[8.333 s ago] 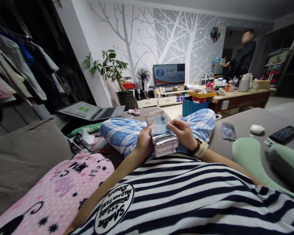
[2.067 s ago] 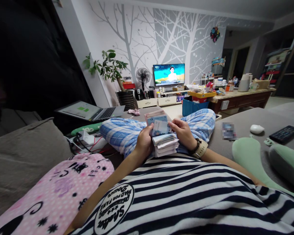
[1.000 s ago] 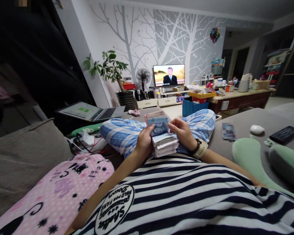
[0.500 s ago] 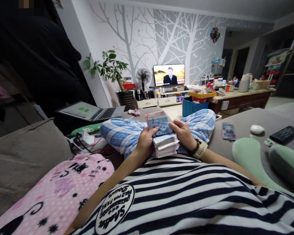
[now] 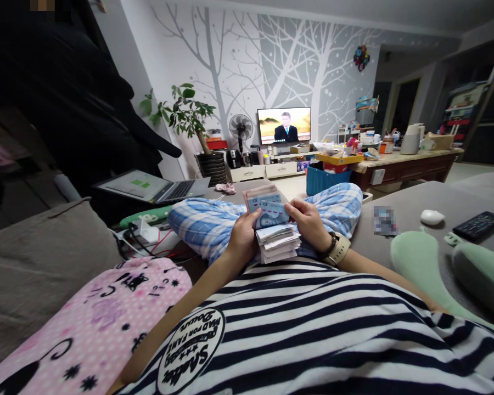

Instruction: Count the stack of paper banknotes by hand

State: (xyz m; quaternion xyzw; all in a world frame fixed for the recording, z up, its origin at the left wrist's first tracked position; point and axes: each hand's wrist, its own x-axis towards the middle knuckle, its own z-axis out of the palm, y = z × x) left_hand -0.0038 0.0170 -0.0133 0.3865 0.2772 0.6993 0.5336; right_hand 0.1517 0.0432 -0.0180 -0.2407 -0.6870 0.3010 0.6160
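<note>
My left hand [image 5: 243, 233] is closed round a folded stack of banknotes [image 5: 271, 211], its thumb lying on the top one. Blue notes face me, with pinkish ones behind them at the upper edge. The folded-over ends of the stack [image 5: 278, 244] hang toward my striped shirt in a pale, layered bundle. My right hand [image 5: 310, 222] pinches the right edge of the blue note between thumb and fingers. Both hands are above my lap, in front of my crossed legs in blue plaid trousers [image 5: 197, 222].
An open laptop [image 5: 144, 186] stands at the left, near a white power strip [image 5: 148, 233] with cables. A pink cushion [image 5: 107, 307] lies by my left arm. On the right are a remote control [image 5: 477, 226], a white mouse [image 5: 432, 217] and a green cushion [image 5: 415, 255].
The top blue note now lies flatter, with its printed portrait showing. Both hands stay nearly in place. At the far left, a dark-clothed figure's sleeve has come out over the laptop.
</note>
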